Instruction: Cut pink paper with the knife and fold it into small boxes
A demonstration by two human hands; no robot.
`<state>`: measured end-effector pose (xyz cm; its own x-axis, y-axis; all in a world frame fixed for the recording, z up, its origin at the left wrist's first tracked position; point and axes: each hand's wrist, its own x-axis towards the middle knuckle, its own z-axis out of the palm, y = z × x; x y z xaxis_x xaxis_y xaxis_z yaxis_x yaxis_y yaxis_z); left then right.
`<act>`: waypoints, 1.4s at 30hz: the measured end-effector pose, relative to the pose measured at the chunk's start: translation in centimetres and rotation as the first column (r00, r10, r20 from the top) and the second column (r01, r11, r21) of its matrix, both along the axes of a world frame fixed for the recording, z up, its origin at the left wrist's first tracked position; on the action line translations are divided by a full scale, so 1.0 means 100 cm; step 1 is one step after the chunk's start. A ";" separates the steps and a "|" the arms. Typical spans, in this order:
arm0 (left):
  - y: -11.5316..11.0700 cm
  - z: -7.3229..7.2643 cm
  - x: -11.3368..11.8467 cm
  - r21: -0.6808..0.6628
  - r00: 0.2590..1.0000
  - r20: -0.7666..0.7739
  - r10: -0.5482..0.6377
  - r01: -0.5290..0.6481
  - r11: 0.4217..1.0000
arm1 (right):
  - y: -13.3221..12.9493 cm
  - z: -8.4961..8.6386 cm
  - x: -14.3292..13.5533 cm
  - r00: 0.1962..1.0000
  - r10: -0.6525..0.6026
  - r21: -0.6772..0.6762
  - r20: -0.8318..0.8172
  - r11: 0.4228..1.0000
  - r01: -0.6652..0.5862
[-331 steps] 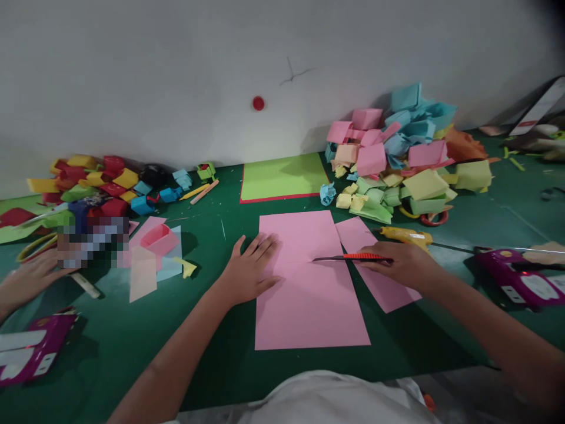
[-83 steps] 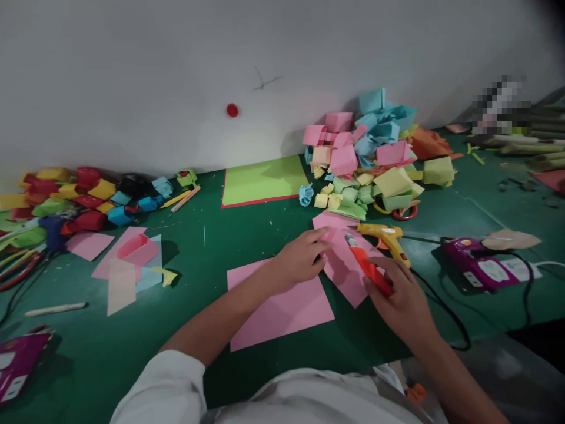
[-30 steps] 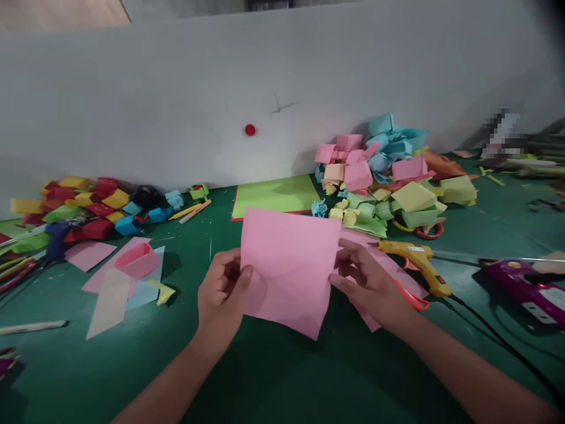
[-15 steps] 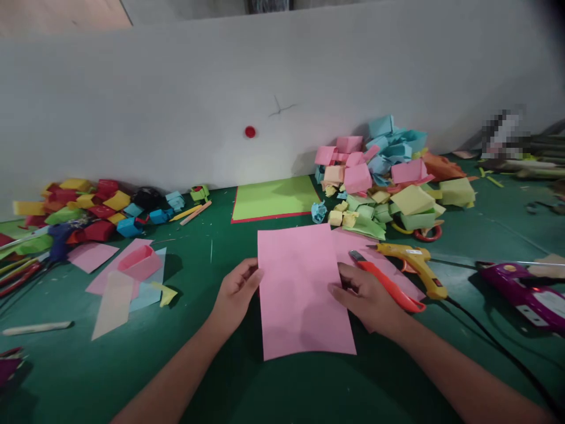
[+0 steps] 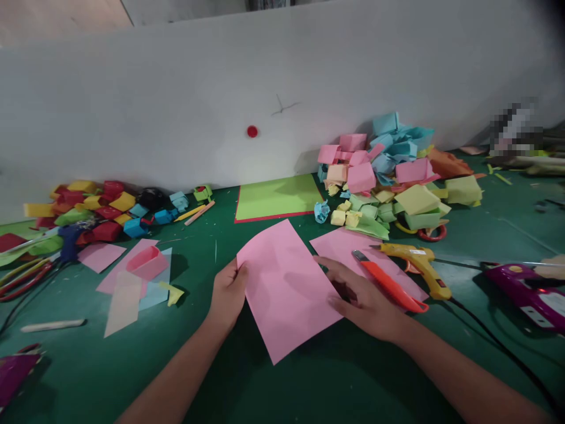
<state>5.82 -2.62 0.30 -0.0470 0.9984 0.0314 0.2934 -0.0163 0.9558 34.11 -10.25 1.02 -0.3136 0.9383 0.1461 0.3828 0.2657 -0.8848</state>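
Observation:
A pink sheet of paper [image 5: 286, 288] is held tilted above the green table. My left hand [image 5: 228, 291] pinches its left corner between thumb and fingers. At the right edge is my right hand [image 5: 359, 297], its fingers apart and its thumb touching the sheet's edge. Behind that hand, a second pink sheet [image 5: 338, 241] lies on the table with an orange-red cutter [image 5: 388, 284] on top. A yellow glue gun [image 5: 417, 262] rests just to the right of the cutter.
Folded paper pieces are heaped at the back right [image 5: 397, 176] and back left [image 5: 97, 206]. A green sheet with a red edge [image 5: 278, 197] lies by the white wall [image 5: 176, 106]. Paper scraps [image 5: 143, 265] are on the left, and a purple tool [image 5: 525, 288] with a cord is at right.
The held pink sheet has turned and tilted, its left corner moving left with my left hand. The fingers of my right hand have spread from their grip on the edge.

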 end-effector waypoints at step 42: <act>-0.041 0.015 0.018 0.398 0.633 -0.614 -0.471 0.764 0.508 | -0.011 -0.001 -0.021 0.965 0.122 -0.024 0.230 0.993 -0.120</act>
<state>7.60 -6.76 1.77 0.7371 0.5063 0.4476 0.2919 -0.8359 0.4648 32.06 -11.31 0.90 -0.4488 0.8924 0.0470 0.5428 0.3140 -0.7790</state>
